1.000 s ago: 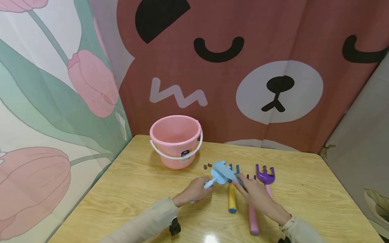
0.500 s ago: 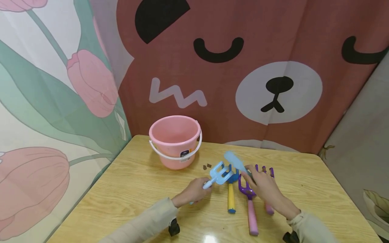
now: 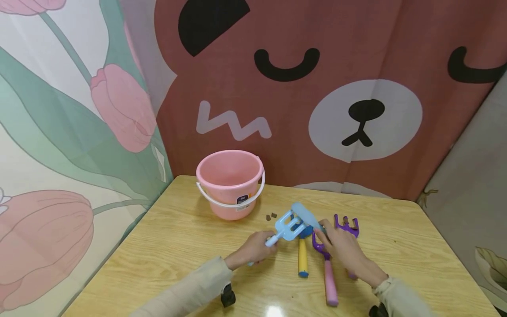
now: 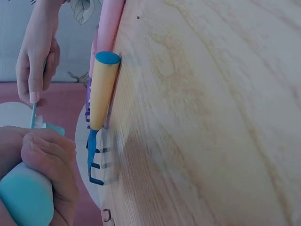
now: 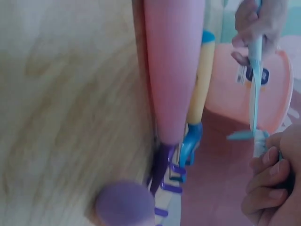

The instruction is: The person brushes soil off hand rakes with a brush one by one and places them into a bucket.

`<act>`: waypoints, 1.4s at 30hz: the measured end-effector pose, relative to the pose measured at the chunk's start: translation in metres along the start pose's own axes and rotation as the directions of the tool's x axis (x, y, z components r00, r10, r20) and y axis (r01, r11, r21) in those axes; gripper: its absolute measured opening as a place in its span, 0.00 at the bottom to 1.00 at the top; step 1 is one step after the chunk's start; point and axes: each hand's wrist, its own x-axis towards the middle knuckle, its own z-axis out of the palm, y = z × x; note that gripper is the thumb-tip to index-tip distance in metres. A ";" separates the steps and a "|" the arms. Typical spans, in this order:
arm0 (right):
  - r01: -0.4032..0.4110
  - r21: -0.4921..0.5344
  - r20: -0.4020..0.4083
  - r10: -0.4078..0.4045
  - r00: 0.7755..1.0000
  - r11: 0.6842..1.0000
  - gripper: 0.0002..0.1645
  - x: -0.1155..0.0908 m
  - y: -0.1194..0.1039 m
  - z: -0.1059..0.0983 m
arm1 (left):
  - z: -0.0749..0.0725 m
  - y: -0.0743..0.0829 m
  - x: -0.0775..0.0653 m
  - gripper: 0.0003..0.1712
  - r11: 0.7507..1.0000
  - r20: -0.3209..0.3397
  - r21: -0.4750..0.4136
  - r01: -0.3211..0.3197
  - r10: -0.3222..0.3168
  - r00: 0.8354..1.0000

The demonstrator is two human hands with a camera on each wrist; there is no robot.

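Observation:
My left hand (image 3: 256, 248) grips the handle of a light blue garden hand fork (image 3: 284, 230), its tines pointing right and away above the table. My right hand (image 3: 345, 248) holds a light blue flat-headed tool (image 3: 305, 214) whose head overlaps the fork's tines in the head view. In the right wrist view, curled fingers (image 5: 268, 176) close round that tool, its head right at the fork. Below both hands lie a blue hand fork with a yellow handle (image 3: 303, 259) and two purple forks with pink handles, one nearer (image 3: 330, 281) and one farther right (image 3: 348, 226), partly hidden by my right hand.
A pink bucket (image 3: 233, 200) with a white handle stands at the back left of the wooden table (image 3: 190, 273). Small dark bits (image 3: 271, 216) lie beside it. A printed bear cloth (image 3: 332, 110) hangs behind the table.
The flat-headed tool moved off the fork to the upper right, then came back slightly left over its tines. My left hand has kept its place, gripping the fork.

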 end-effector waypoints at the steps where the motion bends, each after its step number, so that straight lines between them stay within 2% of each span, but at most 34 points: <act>1: -0.004 -0.011 -0.010 0.004 1.000 1.000 0.12 0.000 0.003 -0.002 | 0.000 -0.001 0.000 0.04 1.000 -0.003 0.001 -0.001 0.001 1.000; 4: -0.021 -0.013 -0.015 0.020 1.000 1.000 0.13 0.001 0.008 -0.007 | 0.000 -0.002 0.000 0.02 1.000 -0.007 -0.001 -0.007 0.007 1.000; 9: -0.039 0.011 -0.001 0.039 0.999 0.999 0.13 -0.002 0.010 -0.009 | -0.001 -0.003 0.001 0.05 0.999 -0.005 -0.013 -0.030 0.030 1.000; 16: 0.001 0.018 -0.046 -0.001 0.999 1.000 0.10 -0.006 0.011 -0.008 | 0.001 -0.007 0.001 0.04 0.999 -0.013 -0.031 -0.029 0.029 0.999; 20: 0.019 0.033 -0.059 -0.017 0.998 0.999 0.10 -0.008 0.011 -0.006 | 0.001 -0.007 0.001 0.04 0.997 -0.002 -0.070 -0.019 0.019 1.000; 26: 0.000 0.037 -0.051 0.002 0.999 0.999 0.10 -0.009 0.011 -0.005 | 0.000 -0.005 0.000 0.05 0.992 0.018 -0.127 -0.014 0.016 1.000; 33: -0.002 0.042 -0.052 0.004 0.999 0.999 0.09 -0.009 0.013 -0.004 | -0.003 -0.002 0.000 0.06 0.995 -0.011 -0.093 -0.047 0.046 0.999; 42: 0.002 0.034 -0.060 0.000 0.998 0.999 0.10 -0.010 0.013 -0.004 | -0.003 -0.003 0.002 0.08 0.994 -0.039 -0.110 -0.026 0.022 0.999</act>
